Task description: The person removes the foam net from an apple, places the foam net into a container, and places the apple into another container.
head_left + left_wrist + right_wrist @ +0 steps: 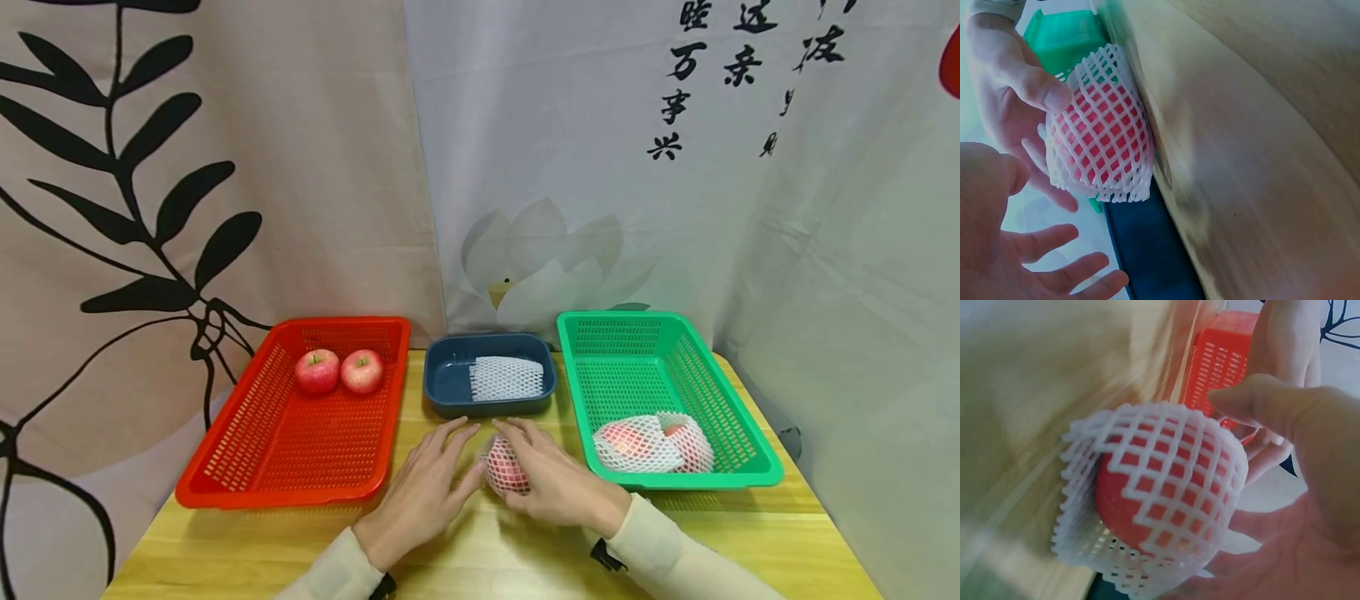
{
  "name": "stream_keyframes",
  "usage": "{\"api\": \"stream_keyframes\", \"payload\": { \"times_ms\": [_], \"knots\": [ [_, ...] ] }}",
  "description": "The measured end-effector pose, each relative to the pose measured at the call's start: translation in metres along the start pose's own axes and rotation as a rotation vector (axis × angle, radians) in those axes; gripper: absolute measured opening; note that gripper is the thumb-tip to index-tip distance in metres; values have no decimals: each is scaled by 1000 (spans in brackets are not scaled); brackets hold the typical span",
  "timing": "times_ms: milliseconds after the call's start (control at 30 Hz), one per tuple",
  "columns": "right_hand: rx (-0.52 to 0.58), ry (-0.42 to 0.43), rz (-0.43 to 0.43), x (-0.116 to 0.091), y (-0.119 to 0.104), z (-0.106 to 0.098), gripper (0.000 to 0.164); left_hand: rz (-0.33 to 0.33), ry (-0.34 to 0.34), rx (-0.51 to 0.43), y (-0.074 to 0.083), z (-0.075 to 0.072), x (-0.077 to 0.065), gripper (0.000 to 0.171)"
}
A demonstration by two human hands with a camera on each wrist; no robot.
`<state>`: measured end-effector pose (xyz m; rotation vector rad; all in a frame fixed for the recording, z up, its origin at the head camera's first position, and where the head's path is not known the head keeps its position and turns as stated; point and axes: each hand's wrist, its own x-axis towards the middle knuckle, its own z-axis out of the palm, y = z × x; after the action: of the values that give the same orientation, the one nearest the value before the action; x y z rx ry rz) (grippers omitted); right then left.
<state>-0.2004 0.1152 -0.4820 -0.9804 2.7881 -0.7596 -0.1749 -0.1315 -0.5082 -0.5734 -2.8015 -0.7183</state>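
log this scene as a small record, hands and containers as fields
right hand: holds a round red apple in a white foam net
left hand: beside that apple, not gripping it
red rectangular plastic basket: two round red apples without nets
dark blue rounded-rectangular tray: loose white foam netting
green rectangular plastic basket: two netted red apples
surface: yellowish wooden table

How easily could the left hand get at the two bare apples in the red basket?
Probably yes: the left hand looks empty, the red basket is open on top, nothing covers the bare apples, and nothing seems to block the way.
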Motion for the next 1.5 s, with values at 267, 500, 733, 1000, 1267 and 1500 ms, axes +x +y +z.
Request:
{"api": "stream_keyframes", "payload": {
  "times_ms": [267,500,733,1000,1267,1500],
  "knots": [
    [-24,68,42,-6,-3,8,104,3,11,-13,-2,3,5,57],
    [-13,138,80,-11,-5,12,106,28,45,-24,0,7,9,53],
    [-18,162,90,-11,-2,17,103,68,68,-41,1,9,13,48],
    [-39,202,76,-8,2,23,93,105,69,-60,0,9,14,44],
    [0,216,82,-6,1,20,93,121,88,-78,-3,5,15,41],
    [22,229,62,-7,-2,11,96,116,97,-90,-3,0,15,38]
  ]
}}
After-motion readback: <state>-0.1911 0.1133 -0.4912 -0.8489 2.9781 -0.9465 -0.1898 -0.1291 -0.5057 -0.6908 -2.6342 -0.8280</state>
